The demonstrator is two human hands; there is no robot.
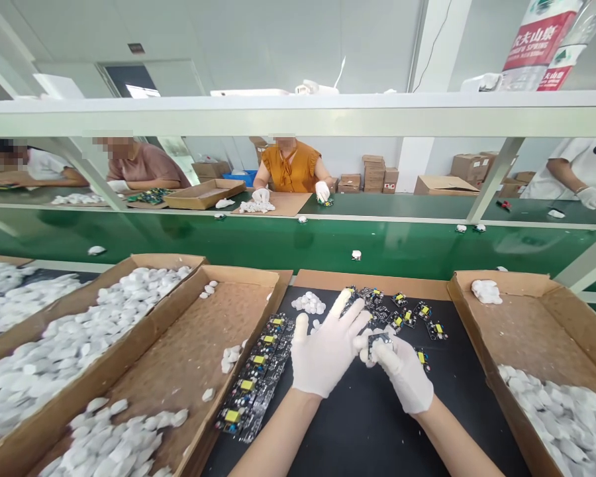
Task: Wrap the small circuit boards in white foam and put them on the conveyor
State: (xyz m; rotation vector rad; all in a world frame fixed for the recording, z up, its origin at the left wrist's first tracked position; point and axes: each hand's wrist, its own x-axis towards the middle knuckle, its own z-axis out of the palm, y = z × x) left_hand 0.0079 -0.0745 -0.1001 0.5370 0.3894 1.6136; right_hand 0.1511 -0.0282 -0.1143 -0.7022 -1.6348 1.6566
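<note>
Both my hands wear white gloves over a black mat (367, 417). My left hand (325, 348) has its fingers stretched out, its fingertips next to the pile of small black circuit boards (407, 315) with yellow parts. My right hand (402, 371) is closed round one small black circuit board (380, 339), held just right of the left hand. A row of the same boards (255, 377) leans along the mat's left edge. A small heap of white pieces (308, 303) lies at the mat's far left.
Cardboard trays (189, 358) of white pieces stand on the left, another tray (541, 331) on the right. A green conveyor belt (288, 242) runs beyond, carrying a few white pieces. Other people work across it. Water bottles (541, 46) stand on the shelf above.
</note>
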